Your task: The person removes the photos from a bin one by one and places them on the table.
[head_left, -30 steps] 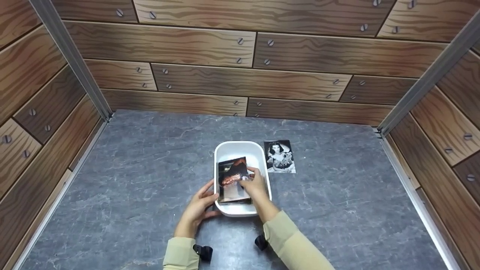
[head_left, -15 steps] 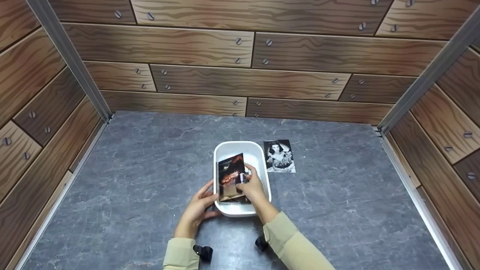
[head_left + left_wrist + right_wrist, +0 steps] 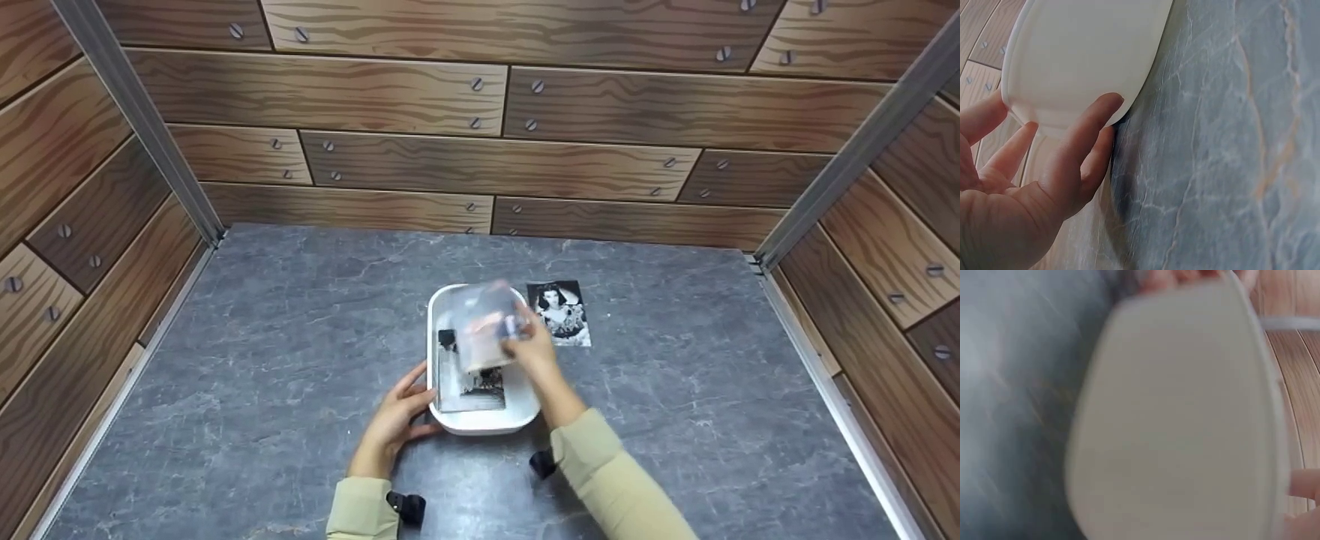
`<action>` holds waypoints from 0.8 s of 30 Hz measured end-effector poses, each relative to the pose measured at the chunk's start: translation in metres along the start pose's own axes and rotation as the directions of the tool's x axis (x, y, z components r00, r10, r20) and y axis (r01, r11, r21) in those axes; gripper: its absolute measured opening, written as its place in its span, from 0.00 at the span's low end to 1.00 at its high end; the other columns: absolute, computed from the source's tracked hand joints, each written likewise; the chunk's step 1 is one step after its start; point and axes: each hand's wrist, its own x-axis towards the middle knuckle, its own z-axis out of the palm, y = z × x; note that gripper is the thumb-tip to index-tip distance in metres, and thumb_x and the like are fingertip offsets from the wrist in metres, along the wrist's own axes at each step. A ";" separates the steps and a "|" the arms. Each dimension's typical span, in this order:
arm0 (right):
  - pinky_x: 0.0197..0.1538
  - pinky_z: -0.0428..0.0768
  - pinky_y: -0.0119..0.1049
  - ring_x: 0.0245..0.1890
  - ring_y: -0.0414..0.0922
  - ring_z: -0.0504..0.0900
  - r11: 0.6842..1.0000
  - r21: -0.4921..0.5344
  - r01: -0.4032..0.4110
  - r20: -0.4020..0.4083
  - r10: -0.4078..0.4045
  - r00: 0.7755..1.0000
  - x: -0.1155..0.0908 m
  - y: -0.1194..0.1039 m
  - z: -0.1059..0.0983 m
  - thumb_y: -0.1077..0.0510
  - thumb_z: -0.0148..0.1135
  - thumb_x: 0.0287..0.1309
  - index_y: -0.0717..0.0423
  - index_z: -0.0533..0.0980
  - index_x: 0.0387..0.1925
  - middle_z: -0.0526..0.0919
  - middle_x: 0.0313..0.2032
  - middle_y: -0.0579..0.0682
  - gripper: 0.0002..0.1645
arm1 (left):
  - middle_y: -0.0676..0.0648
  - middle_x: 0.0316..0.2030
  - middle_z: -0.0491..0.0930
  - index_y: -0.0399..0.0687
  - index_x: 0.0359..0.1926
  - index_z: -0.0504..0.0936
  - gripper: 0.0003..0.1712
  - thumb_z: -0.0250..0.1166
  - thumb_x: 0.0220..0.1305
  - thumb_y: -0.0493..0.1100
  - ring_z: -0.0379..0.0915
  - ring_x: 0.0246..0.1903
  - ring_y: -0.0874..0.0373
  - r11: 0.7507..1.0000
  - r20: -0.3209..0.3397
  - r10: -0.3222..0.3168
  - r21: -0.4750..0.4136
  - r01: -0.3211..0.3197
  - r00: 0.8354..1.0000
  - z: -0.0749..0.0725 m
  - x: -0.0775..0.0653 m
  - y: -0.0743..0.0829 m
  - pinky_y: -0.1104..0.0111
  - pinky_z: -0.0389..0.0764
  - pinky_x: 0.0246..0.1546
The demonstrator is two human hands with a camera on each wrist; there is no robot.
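In the head view my right hand (image 3: 536, 349) pinches a colour photo (image 3: 484, 337) by its right edge, over the white plastic tub (image 3: 487, 430). The photo is blurred and tilted. Below it in the tub lies a black-and-white photo (image 3: 487, 397), partly covered. My left hand (image 3: 401, 409) touches the tub's near left corner from outside, thumb at the rim. The left wrist view shows this hand (image 3: 1044, 174) with fingers spread against the outer wall. The right wrist view mostly shows the tub's side (image 3: 1179, 410), with part of my right hand (image 3: 1304, 506) at its edge.
Another black-and-white photo (image 3: 561, 315) lies on the grey marbled tabletop (image 3: 300, 337), just right of the tub. Wood-patterned walls (image 3: 405, 161) enclose the tabletop at the back and both sides, with metal corner posts (image 3: 139, 112).
My right hand has lifted the colour photo off the stack and moved up and right with it. This uncovers a black-and-white photo in the tub. The left hand has stayed at the tub's corner.
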 end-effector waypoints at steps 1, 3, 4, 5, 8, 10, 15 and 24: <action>0.32 0.80 0.27 0.33 0.42 0.73 1.000 0.030 -0.006 -0.014 0.006 1.000 0.005 -0.003 -0.006 0.79 0.59 0.44 0.57 0.66 0.68 0.77 0.42 0.62 0.45 | 0.30 0.61 0.61 0.44 0.74 0.54 0.37 0.56 0.67 0.37 0.72 0.53 0.45 1.000 0.000 0.000 0.000 0.000 1.000 0.000 0.000 0.000 0.53 0.85 0.42; 0.29 0.79 0.26 0.31 0.41 0.73 0.996 0.087 -0.009 -0.042 0.013 0.999 0.017 -0.006 -0.020 0.79 0.58 0.45 0.58 0.65 0.68 0.76 0.42 0.61 0.44 | 0.30 0.61 0.61 0.44 0.74 0.54 0.37 0.56 0.67 0.36 0.72 0.53 0.45 1.000 -0.002 -0.003 0.000 0.003 1.000 0.000 0.000 0.000 0.53 0.85 0.42; 0.28 0.78 0.25 0.30 0.40 0.73 0.992 0.123 0.001 -0.060 0.007 0.998 0.023 -0.006 -0.028 0.79 0.58 0.46 0.60 0.65 0.67 0.76 0.42 0.61 0.43 | 0.30 0.61 0.61 0.44 0.74 0.54 0.37 0.56 0.67 0.36 0.72 0.53 0.45 1.000 -0.002 -0.004 0.000 0.004 1.000 0.000 0.000 0.000 0.53 0.85 0.43; 0.27 0.77 0.24 0.30 0.39 0.73 0.989 0.146 -0.002 -0.074 0.013 0.997 0.029 -0.007 -0.035 0.79 0.57 0.47 0.60 0.65 0.67 0.75 0.43 0.60 0.42 | 0.30 0.61 0.60 0.44 0.74 0.54 0.37 0.55 0.67 0.36 0.72 0.53 0.45 1.000 -0.002 -0.005 0.000 0.005 1.000 0.000 0.000 0.000 0.53 0.85 0.43; 0.29 0.76 0.21 0.33 0.37 0.72 0.981 0.195 -0.009 -0.095 0.028 0.995 0.046 -0.008 -0.058 0.79 0.55 0.50 0.63 0.64 0.67 0.74 0.52 0.64 0.40 | 0.30 0.61 0.61 0.44 0.74 0.54 0.36 0.55 0.67 0.36 0.72 0.53 0.45 1.000 -0.002 -0.001 -0.001 0.001 1.000 0.000 0.000 0.000 0.52 0.85 0.43; 0.31 0.75 0.20 0.34 0.35 0.71 0.976 0.215 -0.030 -0.107 0.054 0.993 0.058 -0.007 -0.074 0.79 0.54 0.52 0.64 0.63 0.67 0.71 0.58 0.64 0.39 | 0.30 0.61 0.61 0.45 0.74 0.54 0.36 0.55 0.68 0.36 0.72 0.53 0.45 1.000 0.000 0.002 -0.002 -0.002 1.000 -0.001 0.000 0.000 0.52 0.85 0.43; 0.22 0.70 0.19 0.22 0.31 0.70 0.970 0.216 -0.107 -0.161 0.144 0.976 0.082 0.002 -0.116 0.78 0.55 0.54 0.60 0.62 0.70 0.68 0.62 0.63 0.41 | 0.30 0.61 0.62 0.45 0.75 0.53 0.37 0.55 0.68 0.36 0.72 0.54 0.45 1.000 0.013 0.005 -0.008 -0.005 1.000 -0.001 0.000 0.001 0.52 0.85 0.42; 0.19 0.69 0.23 0.17 0.33 0.72 0.928 0.282 -0.242 -0.195 0.303 0.933 0.096 0.027 -0.178 0.76 0.55 0.56 0.53 0.60 0.72 0.74 0.33 0.47 0.42 | 0.30 0.61 0.61 0.45 0.75 0.53 0.37 0.55 0.68 0.37 0.72 0.55 0.44 1.000 0.012 -0.001 -0.012 0.001 1.000 -0.001 0.000 0.000 0.51 0.84 0.44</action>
